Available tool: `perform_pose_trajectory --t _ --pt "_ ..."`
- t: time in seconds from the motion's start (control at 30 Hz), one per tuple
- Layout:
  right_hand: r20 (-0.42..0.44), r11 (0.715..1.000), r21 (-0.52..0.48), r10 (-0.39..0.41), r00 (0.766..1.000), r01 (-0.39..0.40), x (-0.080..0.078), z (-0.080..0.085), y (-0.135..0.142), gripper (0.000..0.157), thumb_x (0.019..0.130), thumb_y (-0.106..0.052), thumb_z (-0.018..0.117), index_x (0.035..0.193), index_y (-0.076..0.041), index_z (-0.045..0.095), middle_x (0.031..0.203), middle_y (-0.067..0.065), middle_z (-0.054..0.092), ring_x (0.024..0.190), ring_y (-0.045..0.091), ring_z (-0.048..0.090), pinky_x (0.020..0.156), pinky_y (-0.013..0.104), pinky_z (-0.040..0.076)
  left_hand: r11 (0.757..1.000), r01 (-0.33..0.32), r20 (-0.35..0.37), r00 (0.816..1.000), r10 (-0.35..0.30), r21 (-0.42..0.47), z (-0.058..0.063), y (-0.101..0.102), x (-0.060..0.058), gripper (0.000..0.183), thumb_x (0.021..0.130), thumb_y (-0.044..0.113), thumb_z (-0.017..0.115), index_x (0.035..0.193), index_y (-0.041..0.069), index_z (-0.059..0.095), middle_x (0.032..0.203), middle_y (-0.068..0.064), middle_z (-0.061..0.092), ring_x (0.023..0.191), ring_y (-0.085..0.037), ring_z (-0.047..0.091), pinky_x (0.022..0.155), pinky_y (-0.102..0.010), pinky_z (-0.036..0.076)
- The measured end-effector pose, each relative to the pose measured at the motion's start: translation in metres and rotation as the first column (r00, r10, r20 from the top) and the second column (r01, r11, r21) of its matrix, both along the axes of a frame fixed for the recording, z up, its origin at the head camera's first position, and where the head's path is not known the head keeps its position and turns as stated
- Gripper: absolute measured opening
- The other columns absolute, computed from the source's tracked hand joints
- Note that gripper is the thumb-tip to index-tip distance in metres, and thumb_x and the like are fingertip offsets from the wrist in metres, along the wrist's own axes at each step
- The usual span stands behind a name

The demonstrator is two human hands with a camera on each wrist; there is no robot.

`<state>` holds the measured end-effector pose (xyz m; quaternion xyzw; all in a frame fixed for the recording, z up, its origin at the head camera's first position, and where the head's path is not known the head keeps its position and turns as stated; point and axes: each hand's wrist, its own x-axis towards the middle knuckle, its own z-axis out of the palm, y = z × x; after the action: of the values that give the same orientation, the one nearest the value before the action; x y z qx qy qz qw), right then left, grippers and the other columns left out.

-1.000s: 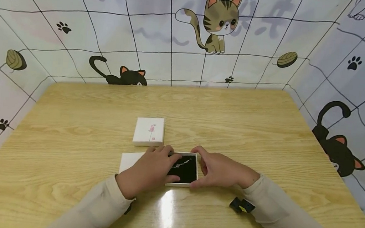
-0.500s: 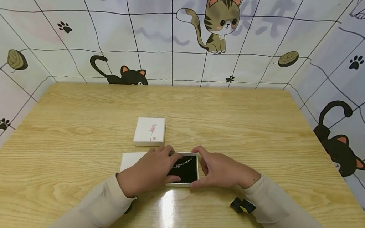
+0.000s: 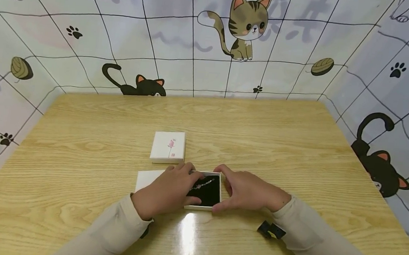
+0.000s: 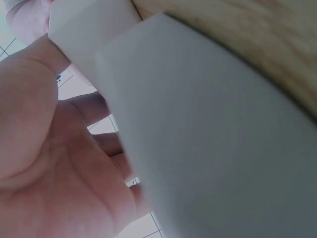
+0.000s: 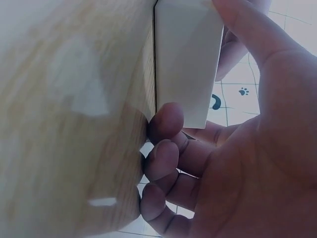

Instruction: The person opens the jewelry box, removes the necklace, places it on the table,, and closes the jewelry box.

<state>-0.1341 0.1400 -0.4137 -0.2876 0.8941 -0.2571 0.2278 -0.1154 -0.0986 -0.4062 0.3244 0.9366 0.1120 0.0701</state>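
Observation:
A white jewelry box (image 3: 201, 208) lies uncovered on the table, with a black pad (image 3: 209, 196) inside. A thin silver chain, apparently a bracelet (image 3: 205, 183), lies across the pad. My left hand (image 3: 169, 188) reaches over the box's left part, its thumb and index finger spanning it over the pad and hiding that end. From the right, my right hand (image 3: 246, 191) grips the box, thumb at the near corner and index finger at the far one. The right wrist view shows the box's white side wall (image 5: 188, 59) between thumb and fingers.
A plain white box part (image 3: 147, 179) lies left, partly under my left hand; it looms large in the left wrist view. Behind it sits a white box with a pink flower print (image 3: 168, 146). The wooden table (image 3: 261, 140) meets a cat-patterned cloth (image 3: 208, 75).
Both hands stay at the jewelry box, nearly still. The box and hands sit very slightly lower in the head view than half a second ago.

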Motion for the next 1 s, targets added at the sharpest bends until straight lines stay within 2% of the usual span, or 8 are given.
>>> perform_pose_trajectory --t 0.27,0.4,0.63,0.8,1.0 --pt "0.007 1.0 0.007 -0.006 1.0 0.006 -0.0001 0.0019 -0.0001 0.088 0.072 -0.061 0.081 0.138 -0.018 0.041 0.071 -0.007 0.056 0.058 0.006 0.049 0.054 0.025 0.041 1.0 -0.002 0.022 1.0 0.001 0.017 0.0009 0.0008 -0.0015 0.057 0.083 0.045 0.079 0.128 0.014 0.063 0.116 -0.007 0.059 0.103 -0.024 0.057 0.085 -0.044 0.049" --pt "0.01 1.0 0.008 -0.001 1.0 0.001 0.0002 0.0019 -0.0006 0.089 0.072 -0.062 0.081 0.138 -0.018 0.041 0.071 -0.007 0.056 0.058 0.006 0.048 0.054 0.025 0.041 1.0 0.006 0.008 1.0 -0.006 0.026 0.0004 0.0008 -0.0006 0.057 0.082 0.044 0.08 0.126 0.013 0.065 0.117 -0.007 0.058 0.104 -0.025 0.057 0.086 -0.045 0.05" --pt "0.008 1.0 0.007 0.009 1.0 -0.009 -0.0001 0.0028 -0.0006 0.089 0.072 -0.062 0.08 0.137 -0.017 0.041 0.071 -0.007 0.056 0.057 0.006 0.048 0.054 0.024 0.04 0.999 0.045 -0.1 0.994 -0.044 0.009 0.0001 0.0016 0.0 0.053 0.079 0.045 0.083 0.117 0.011 0.066 0.117 -0.006 0.056 0.111 -0.027 0.056 0.097 -0.045 0.048" --pt "0.008 1.0 0.003 0.007 1.0 -0.007 -0.0001 0.0019 -0.0002 0.088 0.072 -0.062 0.081 0.136 -0.018 0.041 0.071 -0.006 0.056 0.058 0.006 0.048 0.054 0.025 0.041 0.998 0.058 -0.16 0.985 -0.059 -0.006 0.0009 0.0028 0.0006 0.052 0.076 0.046 0.085 0.11 0.013 0.066 0.117 -0.005 0.055 0.114 -0.026 0.056 0.099 -0.045 0.047" --pt "0.012 1.0 0.007 0.008 1.0 -0.008 -0.001 0.0012 0.0002 0.088 0.072 -0.063 0.08 0.137 -0.018 0.041 0.07 -0.006 0.056 0.057 0.006 0.048 0.054 0.025 0.04 0.996 0.071 -0.279 0.957 -0.084 -0.055 0.0018 0.0041 0.0009 0.052 0.07 0.05 0.088 0.104 0.017 0.066 0.112 -0.001 0.056 0.109 -0.022 0.054 0.092 -0.041 0.046"
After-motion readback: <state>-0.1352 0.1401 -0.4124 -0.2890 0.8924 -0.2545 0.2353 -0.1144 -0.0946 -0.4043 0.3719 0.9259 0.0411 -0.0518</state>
